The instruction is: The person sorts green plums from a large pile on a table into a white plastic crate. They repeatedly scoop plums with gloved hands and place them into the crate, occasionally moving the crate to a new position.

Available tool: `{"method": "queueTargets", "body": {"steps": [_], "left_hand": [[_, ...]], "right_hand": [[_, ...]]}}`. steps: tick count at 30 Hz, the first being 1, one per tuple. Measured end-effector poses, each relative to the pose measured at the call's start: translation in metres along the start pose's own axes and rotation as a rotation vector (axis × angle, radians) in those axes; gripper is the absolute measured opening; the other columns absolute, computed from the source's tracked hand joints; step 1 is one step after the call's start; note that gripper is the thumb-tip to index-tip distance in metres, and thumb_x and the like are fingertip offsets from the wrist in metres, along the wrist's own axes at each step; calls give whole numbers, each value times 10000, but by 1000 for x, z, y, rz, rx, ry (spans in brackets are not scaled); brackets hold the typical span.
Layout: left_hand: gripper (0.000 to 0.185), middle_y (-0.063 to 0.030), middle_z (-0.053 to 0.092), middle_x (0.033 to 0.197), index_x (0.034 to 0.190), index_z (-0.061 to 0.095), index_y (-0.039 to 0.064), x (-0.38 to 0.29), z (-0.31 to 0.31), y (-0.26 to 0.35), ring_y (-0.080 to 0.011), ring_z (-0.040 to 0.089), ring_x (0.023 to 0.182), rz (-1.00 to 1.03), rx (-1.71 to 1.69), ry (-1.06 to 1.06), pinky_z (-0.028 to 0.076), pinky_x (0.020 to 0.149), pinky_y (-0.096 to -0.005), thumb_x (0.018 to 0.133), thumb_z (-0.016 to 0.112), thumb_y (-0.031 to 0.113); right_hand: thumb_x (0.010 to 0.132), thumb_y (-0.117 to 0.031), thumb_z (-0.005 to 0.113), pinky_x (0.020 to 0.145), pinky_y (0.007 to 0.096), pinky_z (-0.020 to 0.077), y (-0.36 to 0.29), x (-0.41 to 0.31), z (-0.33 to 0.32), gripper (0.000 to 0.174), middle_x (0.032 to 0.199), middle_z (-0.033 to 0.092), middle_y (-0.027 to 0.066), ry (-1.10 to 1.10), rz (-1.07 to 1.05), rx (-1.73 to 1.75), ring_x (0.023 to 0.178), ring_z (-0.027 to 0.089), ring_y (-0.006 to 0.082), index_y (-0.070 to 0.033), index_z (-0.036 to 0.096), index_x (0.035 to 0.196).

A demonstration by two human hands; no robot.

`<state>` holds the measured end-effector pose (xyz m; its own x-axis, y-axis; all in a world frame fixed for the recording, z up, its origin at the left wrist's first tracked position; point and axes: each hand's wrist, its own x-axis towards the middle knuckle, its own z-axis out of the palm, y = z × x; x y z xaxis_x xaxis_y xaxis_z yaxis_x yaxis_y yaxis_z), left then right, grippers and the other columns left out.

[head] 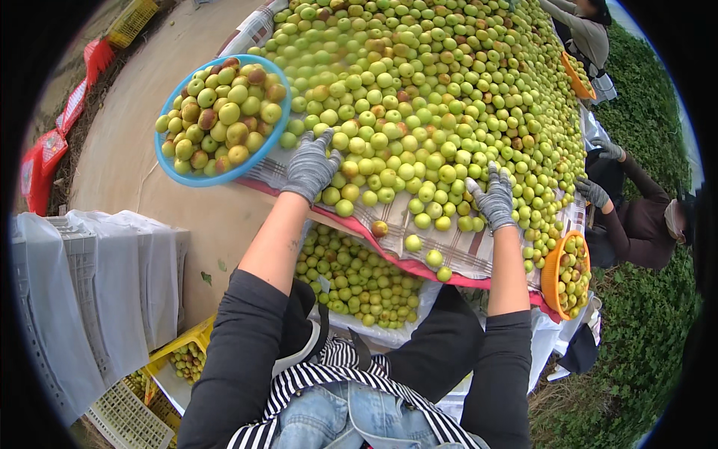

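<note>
A broad heap of small round green fruits point(426, 123), which look like jujubes, covers the plaid cloth point(395, 224) before me. Some are flushed brown. My left hand point(311, 165), in a grey knit glove, touches the heap's left edge with fingers apart. My right hand point(493, 196), gloved alike, lies against the fruits nearer the right side, its fingers spread. Neither hand grips a fruit that I can see. Between them a few loose fruits rest along the cloth's red front edge, among them a brownish one point(379, 228). A blue basket point(168, 160) full of browner fruits sits left of my left hand.
Below the table edge stands a lined container of green fruits point(359, 280). An orange basket point(551, 280) of fruits is at the right corner. Stacked white crates point(129, 269) rise at left. Two people, one in a dark sleeve point(645, 179), are along the right side.
</note>
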<state>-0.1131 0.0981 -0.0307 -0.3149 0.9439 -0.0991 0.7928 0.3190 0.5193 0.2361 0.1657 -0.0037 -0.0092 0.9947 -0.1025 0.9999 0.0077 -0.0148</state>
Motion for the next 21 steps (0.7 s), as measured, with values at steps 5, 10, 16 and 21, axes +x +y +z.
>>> {"method": "queueTargets", "body": {"steps": [5, 10, 16, 21], "left_hand": [[481, -192, 491, 1183, 1246, 478, 149, 5, 11, 15, -314, 509, 1061, 63, 60, -118, 428, 896, -381, 788, 545, 279], [457, -180, 508, 1146, 1230, 496, 186, -8, 20, 32, -316, 526, 1024, 211, 80, -179, 447, 866, -384, 780, 559, 238], [478, -165, 474, 1208, 1251, 470, 199, -22, 20, 42, -315, 526, 1041, 194, 87, -219, 445, 883, -386, 785, 564, 246], [458, -176, 481, 1197, 1235, 489, 182, -31, 13, 41, -316, 529, 1039, 158, 98, -258, 448, 881, -382, 787, 565, 236]], "right_hand": [[711, -681, 492, 1034, 548, 146, -43, 27, 21, 818, 1392, 277, 159, 143, -42, 118, 1295, 241, 330, -176, 355, 1340], [763, -536, 532, 999, 610, 132, -54, -19, 38, 650, 1284, 392, 101, 270, -213, 77, 1208, 353, 289, -206, 381, 1302], [731, -379, 603, 1007, 569, 162, -69, -89, 19, 500, 1123, 489, 141, 276, -349, 46, 1153, 381, 342, -72, 532, 1119], [694, -147, 635, 872, 376, 406, -125, -98, 20, 331, 1027, 565, 89, 257, -659, 174, 1008, 521, 259, -75, 590, 1013]]}}
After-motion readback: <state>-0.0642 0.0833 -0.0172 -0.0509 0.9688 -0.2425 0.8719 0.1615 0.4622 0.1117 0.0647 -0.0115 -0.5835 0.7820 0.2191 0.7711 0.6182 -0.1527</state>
